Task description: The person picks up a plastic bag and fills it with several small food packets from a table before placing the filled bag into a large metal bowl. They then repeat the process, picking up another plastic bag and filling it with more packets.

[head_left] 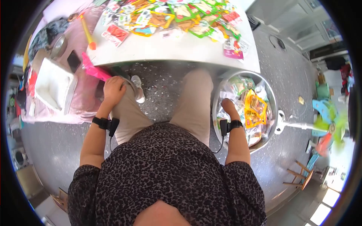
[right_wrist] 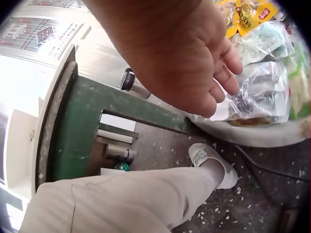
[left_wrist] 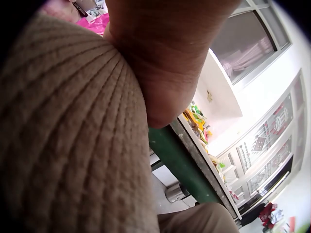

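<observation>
My left hand [head_left: 114,90] rests on the left knee in the head view, fingers draped over the beige trouser leg [head_left: 130,113]. Just beyond it lies a bright pink plastic bag [head_left: 93,69]. The left wrist view shows the heel of that hand against the ribbed trouser fabric [left_wrist: 82,121]. On the other side, my right hand [head_left: 227,105] is over a large metal basin [head_left: 217,113] full of food packets. In the right wrist view its fingers are loosely bent beside a clear, shiny packet [right_wrist: 262,92]. A yellow-edged packet [head_left: 255,109] lies beside it.
A white table [head_left: 158,49] ahead bears many colourful packets [head_left: 200,17]. To the left, a pink-covered surface holds a white foam box [head_left: 54,86], a phone [head_left: 74,61] and a yellow-handled stick [head_left: 87,32]. A fan [head_left: 331,128] and a wooden stool [head_left: 299,176] stand at right.
</observation>
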{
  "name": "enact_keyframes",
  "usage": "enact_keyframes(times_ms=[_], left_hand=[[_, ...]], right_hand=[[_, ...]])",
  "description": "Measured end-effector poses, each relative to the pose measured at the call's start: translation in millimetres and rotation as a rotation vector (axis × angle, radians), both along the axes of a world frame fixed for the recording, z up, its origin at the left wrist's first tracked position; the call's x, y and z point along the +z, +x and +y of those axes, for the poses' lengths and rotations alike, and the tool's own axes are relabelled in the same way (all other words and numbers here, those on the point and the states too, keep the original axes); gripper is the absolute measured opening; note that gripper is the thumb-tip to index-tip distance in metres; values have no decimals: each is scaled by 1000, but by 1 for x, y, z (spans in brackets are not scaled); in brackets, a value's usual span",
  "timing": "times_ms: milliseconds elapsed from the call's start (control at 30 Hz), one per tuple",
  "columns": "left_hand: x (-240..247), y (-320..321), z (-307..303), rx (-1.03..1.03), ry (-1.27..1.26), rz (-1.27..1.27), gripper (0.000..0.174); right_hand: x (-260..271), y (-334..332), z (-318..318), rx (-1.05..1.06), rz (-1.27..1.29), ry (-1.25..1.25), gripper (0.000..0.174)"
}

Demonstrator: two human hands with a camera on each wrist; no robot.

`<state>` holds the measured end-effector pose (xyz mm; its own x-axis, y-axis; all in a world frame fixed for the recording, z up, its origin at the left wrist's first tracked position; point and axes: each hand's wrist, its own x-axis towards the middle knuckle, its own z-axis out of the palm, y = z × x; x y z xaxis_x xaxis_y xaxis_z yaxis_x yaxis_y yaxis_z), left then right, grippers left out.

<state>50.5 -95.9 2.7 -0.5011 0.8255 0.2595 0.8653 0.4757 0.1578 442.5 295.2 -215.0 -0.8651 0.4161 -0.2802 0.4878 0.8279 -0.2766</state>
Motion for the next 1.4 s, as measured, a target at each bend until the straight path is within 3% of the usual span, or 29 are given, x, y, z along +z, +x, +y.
enact_keyframes(times_ms=[33, 67, 133, 200, 233, 300, 400, 533, 733, 900, 1000, 1133, 1400], left_hand=[[1, 0, -2, 14, 8, 7, 16], [4, -1, -3, 9, 9, -13, 15], [7, 0, -5, 4, 42, -30, 14], [-1, -5, -11, -1, 84, -13, 14], [-7, -8, -15, -10, 126, 18, 16], [-7, -8, -19, 12, 155, -16, 17], [-15, -12, -28, 93, 285, -107, 18], [-3, -37, -57, 224, 439, 3, 21], [7, -131, -156, 662, 492, 200, 25], [16, -179, -219, 1079, 133, 8, 42], [10, -191, -235, 1161, -19, -121, 42], [17, -200, -237, 1052, -111, -226, 30], [25, -203, -244, 1024, 68, -2, 27]], right_hand=[[22, -12, -7, -86, -55, 35, 20], [53, -21, -20, -219, 237, -87, 18], [110, -51, -37, -419, 431, -211, 18], [137, -74, -42, -337, 629, -158, 17], [160, -91, -58, -398, 745, -283, 16], [185, -116, -77, -397, 759, -253, 21], [188, -144, -102, -325, 761, -188, 25], [186, -165, -126, 77, 804, 187, 25], [187, -172, -129, 94, 767, 262, 20], [187, -176, -130, 83, 752, 293, 17], [186, -179, -131, 96, 760, 303, 18], [188, -180, -132, 94, 747, 311, 16], [191, -183, -136, 80, 726, 340, 14]])
